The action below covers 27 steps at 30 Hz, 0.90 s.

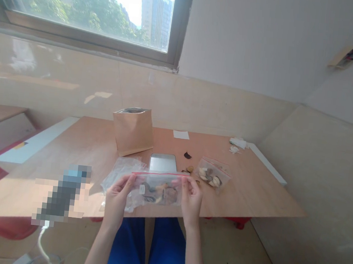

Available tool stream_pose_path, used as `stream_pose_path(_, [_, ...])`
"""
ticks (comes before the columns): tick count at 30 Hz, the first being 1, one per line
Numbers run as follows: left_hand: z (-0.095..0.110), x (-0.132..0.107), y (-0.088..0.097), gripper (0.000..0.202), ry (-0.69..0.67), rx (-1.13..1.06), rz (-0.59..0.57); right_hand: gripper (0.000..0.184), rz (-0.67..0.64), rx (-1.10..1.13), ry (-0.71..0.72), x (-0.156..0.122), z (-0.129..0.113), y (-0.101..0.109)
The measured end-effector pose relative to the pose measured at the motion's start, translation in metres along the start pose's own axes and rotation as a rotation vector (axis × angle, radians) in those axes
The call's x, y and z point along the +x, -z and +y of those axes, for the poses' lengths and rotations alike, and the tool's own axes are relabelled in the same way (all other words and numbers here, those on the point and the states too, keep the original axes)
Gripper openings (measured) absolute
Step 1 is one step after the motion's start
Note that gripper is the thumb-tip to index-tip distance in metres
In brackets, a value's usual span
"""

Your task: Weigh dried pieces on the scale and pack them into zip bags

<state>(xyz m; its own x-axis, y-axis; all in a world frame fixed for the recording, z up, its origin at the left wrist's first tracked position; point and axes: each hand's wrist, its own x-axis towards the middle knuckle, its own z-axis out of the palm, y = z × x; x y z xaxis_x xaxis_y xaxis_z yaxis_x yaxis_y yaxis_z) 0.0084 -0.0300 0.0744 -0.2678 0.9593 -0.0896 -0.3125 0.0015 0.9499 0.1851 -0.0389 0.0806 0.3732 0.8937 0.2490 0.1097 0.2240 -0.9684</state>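
**Zip bag held at the near edge of the table.** Your left hand [116, 199] and right hand [190, 200] pinch the zip bag [157, 190] by its upper corners, hands set wide apart, with the red seal strip [159, 174] running between them along the top. The bag hangs just above the near table edge, in front of your lap.

**Handling.** The film is likely thin, light and limp, and may be slippery. The dried pieces [162, 193] inside are brown and irregular and probably brittle, so they will likely shift toward the low side. The stiffer seal strip and the corners offer the surest hold; squeezing the bag's middle risks crushing the contents.

**Label.** A small white label [141, 190] sits on the bag's left side; its writing is too small to read. No brand is legible anywhere.

**Surroundings.** A crumpled clear bag [121, 173] lies under and beyond your left hand. Farther off stand a kraft pouch [132, 131] and a silver slab [163, 162]. To the right lies a second zip bag [214, 173], filled with pale and dark pieces, with loose pieces [189, 168] just left of it.
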Motion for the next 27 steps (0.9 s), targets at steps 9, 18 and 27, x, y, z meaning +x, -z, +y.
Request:
stream_pose_path(9, [0.009,-0.01,-0.003,0.039,-0.157,0.232,0.076,0.037,0.01,0.008,0.035,-0.004,-0.007,0.004])
stream_pose_path(18, [0.013,-0.017,-0.017,0.034,-0.238,0.189,0.138,0.041,0.106,0.057,0.031,-0.005,-0.008,-0.005])
stream_pose_path(27, [0.005,-0.016,-0.02,0.036,-0.145,0.01,0.057,0.035,0.028,0.119,-0.022,-0.008,-0.002,-0.011])
